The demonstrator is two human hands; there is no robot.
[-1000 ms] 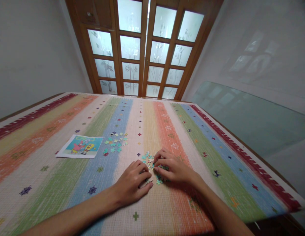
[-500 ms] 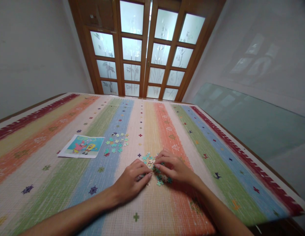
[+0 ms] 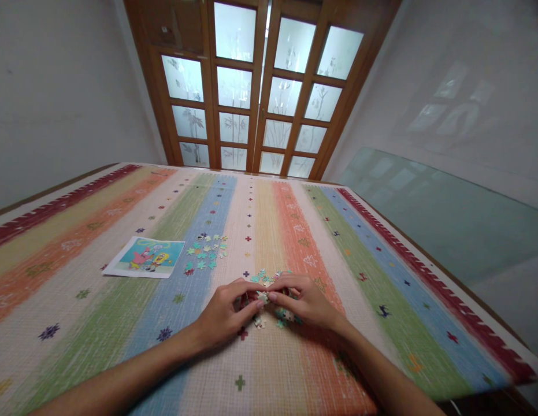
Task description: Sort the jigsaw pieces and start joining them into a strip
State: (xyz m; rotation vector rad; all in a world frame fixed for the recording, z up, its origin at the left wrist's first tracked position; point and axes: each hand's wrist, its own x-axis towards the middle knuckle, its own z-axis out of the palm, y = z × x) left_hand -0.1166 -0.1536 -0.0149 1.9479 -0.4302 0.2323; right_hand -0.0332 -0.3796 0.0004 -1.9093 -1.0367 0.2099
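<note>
My left hand (image 3: 225,309) and my right hand (image 3: 304,299) meet fingertip to fingertip over a small heap of jigsaw pieces (image 3: 259,319). Between them is a pale jigsaw piece (image 3: 263,297), pinched by the thumb and index finger of each hand. Whether it is one piece or two joined, I cannot tell. Some teal and cream pieces of the heap show behind and below the fingers; my hands cover the others.
Left of the heap, several loose teal and yellow jigsaw pieces (image 3: 207,249) lie spread out. Beside them is a printed cartoon picture (image 3: 145,258) on white paper. A striped tablecloth (image 3: 269,370) covers the table. Wooden doors with glass panes (image 3: 256,86) stand beyond.
My left fingers have risen from the heap and stretched toward the right fingertips. A pale jigsaw piece now shows between the hands. The right hand has shifted slightly.
</note>
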